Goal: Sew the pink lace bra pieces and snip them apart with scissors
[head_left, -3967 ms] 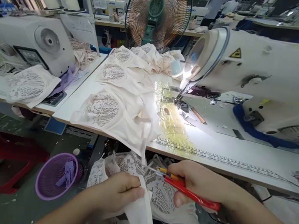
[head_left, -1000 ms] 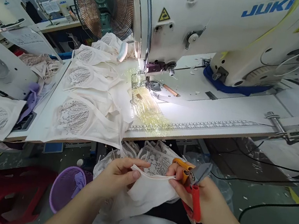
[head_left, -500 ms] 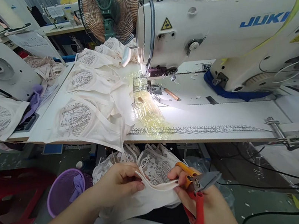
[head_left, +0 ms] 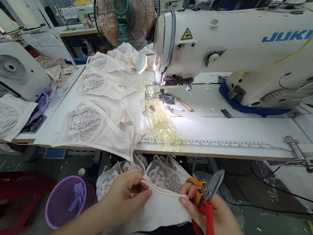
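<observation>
A white lace bra [head_left: 165, 207] is held over my lap, below the table edge. My left hand [head_left: 124, 195] pinches its upper edge between thumb and fingers. At the other end of that edge, my right hand [head_left: 218, 217] grips the fabric with thumb and fingertips. The same right hand also keeps a pair of scissors [head_left: 210, 224] with red and orange handles, blades pointing up and away from the fabric. The edge between my hands is drawn nearly straight. More lace cups [head_left: 162, 175] hang behind it, partly covered.
A JUKI sewing machine [head_left: 238, 39] stands on the white table [head_left: 247, 141]. Several white bras [head_left: 85, 122] lie left of its needle. A fan [head_left: 125, 10] is behind. On the floor are a purple basket [head_left: 51, 204] and a red stool [head_left: 22, 191]. Cables hang at the right.
The bra's edge, sagging in a curve before, is now pulled nearly straight between my hands. The scissors' blades have swung more upright. The whole view has shifted slightly.
</observation>
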The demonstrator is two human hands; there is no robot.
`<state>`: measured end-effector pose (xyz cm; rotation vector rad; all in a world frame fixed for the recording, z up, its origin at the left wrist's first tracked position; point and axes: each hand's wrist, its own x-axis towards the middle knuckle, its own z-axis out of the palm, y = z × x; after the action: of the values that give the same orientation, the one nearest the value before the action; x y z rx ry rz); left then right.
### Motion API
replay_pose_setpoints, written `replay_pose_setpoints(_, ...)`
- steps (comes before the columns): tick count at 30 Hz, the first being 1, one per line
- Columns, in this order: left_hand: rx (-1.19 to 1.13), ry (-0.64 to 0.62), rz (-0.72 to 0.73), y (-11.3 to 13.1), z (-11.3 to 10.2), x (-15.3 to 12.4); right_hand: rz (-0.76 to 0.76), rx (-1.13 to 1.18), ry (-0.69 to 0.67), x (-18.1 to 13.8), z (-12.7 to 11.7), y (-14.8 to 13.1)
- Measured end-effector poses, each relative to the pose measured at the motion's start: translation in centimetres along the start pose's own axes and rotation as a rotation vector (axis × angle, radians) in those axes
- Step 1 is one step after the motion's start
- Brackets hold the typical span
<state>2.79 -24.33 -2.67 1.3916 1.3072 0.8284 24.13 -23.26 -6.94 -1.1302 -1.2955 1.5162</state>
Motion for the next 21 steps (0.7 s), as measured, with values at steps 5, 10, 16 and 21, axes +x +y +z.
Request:
replay_pose_setpoints(5, -0.116, 0.131, -0.007, -0.2, 0.5, -0.2, -0.063, 0.011, 0.016, 0.3, 0.4, 0.3)
replay_pose_setpoints(10, -0.451, 0.145, -0.132, -1.1, 0.6, -0.3, -0.088, 0.073, 0.035, 0.3, 1.4, 0.0)
replay_pose_setpoints(16, -0.647, 0.171, -0.291, -2.6, 0.3, -0.5, -0.09, 0.089, 0.007, 0.6, 2.5, -1.1)
replay_pose_setpoints(21, 0.071, 0.374, 0.14, -1.7, -0.9, -2.1, -0.001, 0.044, -0.041, 0.5, 2.6, -1.1)
